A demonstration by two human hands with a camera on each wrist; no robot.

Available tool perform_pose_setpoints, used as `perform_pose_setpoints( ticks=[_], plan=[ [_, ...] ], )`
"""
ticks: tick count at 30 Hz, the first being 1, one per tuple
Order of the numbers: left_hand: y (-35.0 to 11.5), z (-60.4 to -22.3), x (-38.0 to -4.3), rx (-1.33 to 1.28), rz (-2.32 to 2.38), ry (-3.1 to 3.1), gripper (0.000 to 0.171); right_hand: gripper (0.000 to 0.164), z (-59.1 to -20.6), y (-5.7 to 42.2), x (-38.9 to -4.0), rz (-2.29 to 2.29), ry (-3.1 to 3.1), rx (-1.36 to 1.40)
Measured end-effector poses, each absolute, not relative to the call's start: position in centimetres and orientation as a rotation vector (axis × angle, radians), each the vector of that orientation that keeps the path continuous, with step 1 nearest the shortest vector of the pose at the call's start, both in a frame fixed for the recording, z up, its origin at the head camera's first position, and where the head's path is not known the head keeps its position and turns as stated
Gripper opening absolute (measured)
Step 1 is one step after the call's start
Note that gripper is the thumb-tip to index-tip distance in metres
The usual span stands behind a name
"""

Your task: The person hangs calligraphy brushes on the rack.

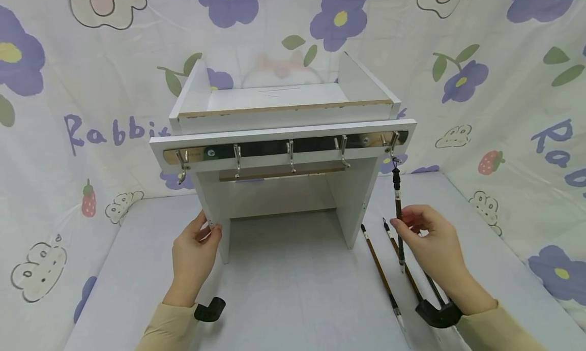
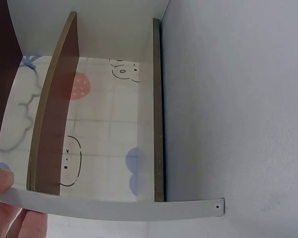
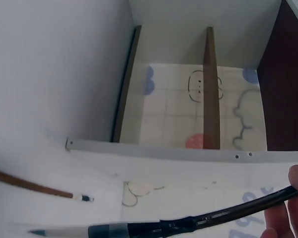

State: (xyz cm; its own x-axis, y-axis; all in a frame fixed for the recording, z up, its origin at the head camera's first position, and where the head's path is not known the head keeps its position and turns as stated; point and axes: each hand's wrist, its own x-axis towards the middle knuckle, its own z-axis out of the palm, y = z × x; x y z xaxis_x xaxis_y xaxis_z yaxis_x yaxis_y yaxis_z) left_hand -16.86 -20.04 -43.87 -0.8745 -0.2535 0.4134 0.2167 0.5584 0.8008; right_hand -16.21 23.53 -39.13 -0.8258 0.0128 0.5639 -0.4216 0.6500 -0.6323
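A white shelf (image 1: 357, 203) stands on the table, with a metal hook rail (image 1: 265, 150) across its front. At the shelf's left side panel my left hand (image 1: 194, 257) grips the front edge between thumb and fingers. My right hand (image 1: 432, 241) pinches the dark handle of a calligraphy brush (image 1: 397, 196). That brush hangs upright, bristles down, its top loop at the rightmost hook (image 1: 392, 143); whether the hook bears its weight I cannot tell. In the right wrist view, the brush (image 3: 159, 229) shows pale bristles with a dark tip.
Several more brushes lie right of the shelf, including a brown-handled brush (image 1: 379, 269) and another brown one (image 1: 409, 274), partly behind the right hand. A patterned cloth (image 1: 503, 86) hangs behind and beside the table (image 1: 293, 300). The shelf's top has raised sides.
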Motion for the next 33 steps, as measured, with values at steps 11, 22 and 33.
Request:
perform_pose_setpoints(
  ticks=[11,22,33],
  plan=[
    [-20.0,-43.9,-17.0,0.034,-1.284,-2.288,0.048,0.021,-39.8,22.2,-17.0,1.218,-2.436,0.307],
    [-20.1,-43.9,-17.0,0.043,-1.289,-2.306,0.048,0.018,-39.5,22.1,-17.1,1.227,-2.429,0.327],
    [-20.1,-43.9,-17.0,0.038,-1.280,-2.316,0.048,0.022,-39.3,22.4,-17.0,1.245,-2.436,0.325]
  ],
)
